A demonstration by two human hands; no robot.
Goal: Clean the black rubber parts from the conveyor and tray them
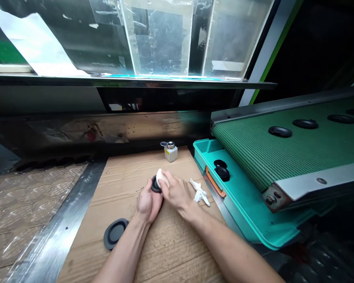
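Note:
My left hand [149,202] is closed around a small round black part [155,184] above the cardboard sheet [177,239]. In my right hand [175,190] is a white pad [162,177], pressed against the black part's face or very close to it; my fingers hide the exact contact. A larger dark grey ring-shaped part [115,233] lies on the cardboard beside my left forearm. Beyond my hands stands a small square bottle [171,153] with a metal top and its lid flipped up. To the right of my right hand lies a crumpled white cloth or tissue [200,192].
At the right, a green conveyor belt [253,145] carries several black round parts [280,131]. Under its end sits a teal tray [244,204] holding black parts [222,172]. Clear plastic blister packing [20,212] covers the left side. A metal ledge [135,81] crosses the back.

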